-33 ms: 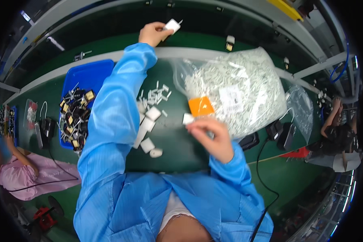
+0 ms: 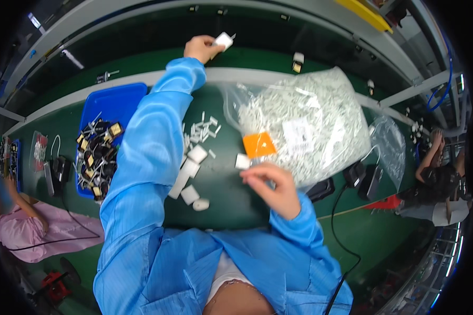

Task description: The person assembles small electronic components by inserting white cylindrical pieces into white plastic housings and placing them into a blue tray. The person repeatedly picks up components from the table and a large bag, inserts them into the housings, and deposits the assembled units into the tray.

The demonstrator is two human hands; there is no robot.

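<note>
My left hand (image 2: 199,49) reaches past the bench's far rail, over the green conveyor, its fingers closed on a white block-shaped plastic piece (image 2: 224,41) with a thin pin sticking out. Just in front of the bag, my right hand (image 2: 277,190) hovers low over the bench with thumb and forefinger slightly apart, holding nothing that shows. A small square white piece (image 2: 242,161) lies by its fingertips. Left of it are several white blocks (image 2: 191,168) and a scatter of short white sticks (image 2: 202,129), partly covered by my left sleeve.
A large clear bag (image 2: 326,121) full of white pieces, with an orange label (image 2: 259,144), fills the bench's right side. A blue tray (image 2: 97,101) at left holds black parts with cords. White-and-yellow pieces (image 2: 298,62) sit on the conveyor. Co-workers sit at both sides.
The view has shifted slightly. My right fingertips have drawn back a little from the square white piece, which now shows whole. My left hand still holds the white block piece over the conveyor.
</note>
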